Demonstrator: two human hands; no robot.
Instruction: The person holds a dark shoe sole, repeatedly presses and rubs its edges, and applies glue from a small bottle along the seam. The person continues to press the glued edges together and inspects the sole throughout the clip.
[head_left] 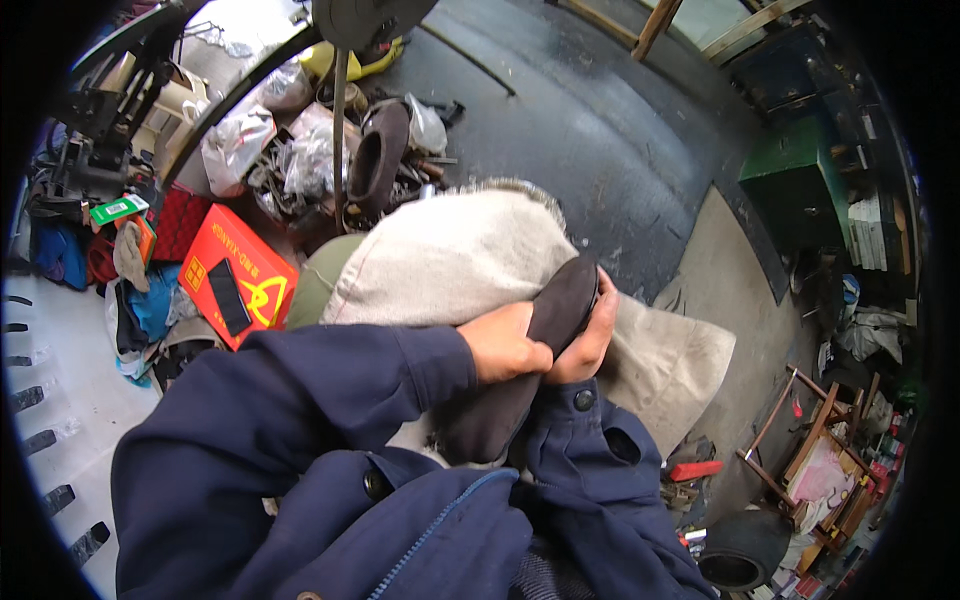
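Observation:
A dark, flat, sole-shaped piece [545, 340] lies across my lap on a pale beige cloth [450, 260]. My left hand [505, 345] grips its near side from the left, fingers curled over the edge. On its right side, my right hand [590, 335] holds it with fingers wrapped round the upper end. Both arms are in dark blue jacket sleeves. The lower end of the piece runs down between my sleeves and is partly hidden.
A red flat box [235, 275] lies to the left beside plastic bags [240, 145] and a dark shoe [378, 155] in a cluttered heap. A green cabinet [795, 185] stands at the right. A red tool [695, 468] and a wooden frame [800, 440] lie on the floor lower right.

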